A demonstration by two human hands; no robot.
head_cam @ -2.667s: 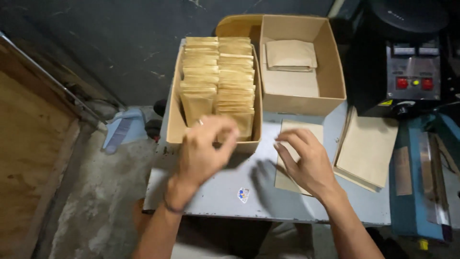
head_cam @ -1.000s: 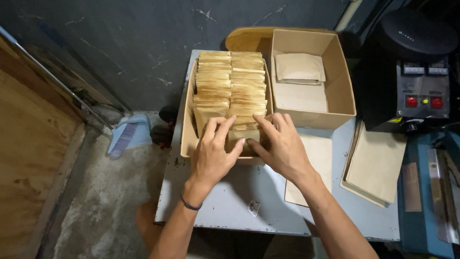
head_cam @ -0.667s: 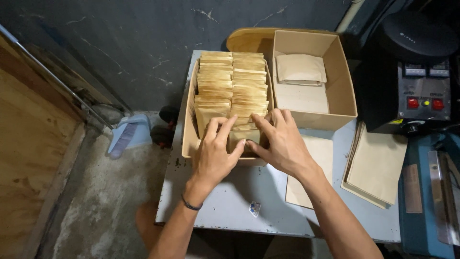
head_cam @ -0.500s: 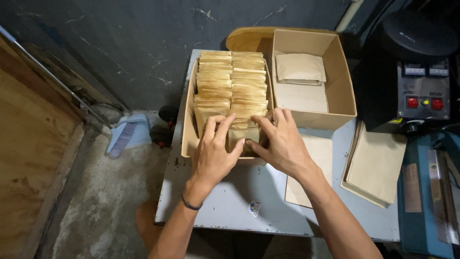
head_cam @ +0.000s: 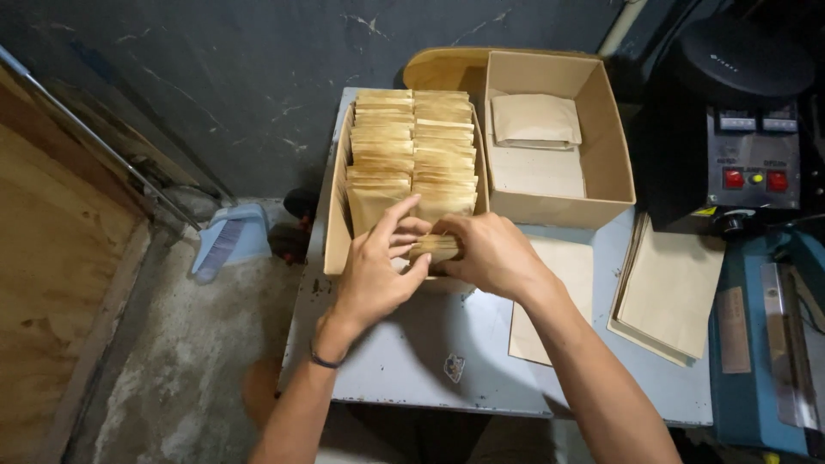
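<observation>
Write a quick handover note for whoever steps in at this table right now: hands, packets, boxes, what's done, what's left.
Left hand: at the near end of the left box, fingers on the packet rows.
Right hand: gripping a small bundle of packets at the same near end.
Done: left box holds two rows of upright brown packets, nearly full.
Left: bundle not yet seated in the row. Right box holds only a few flat packets. Loose flat bags lie on the table, one sheet by the right forearm, a stack further right.

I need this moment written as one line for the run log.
left hand: on paper packets | right hand: grips same packets | place: near end of full box | second box: few packets
</observation>
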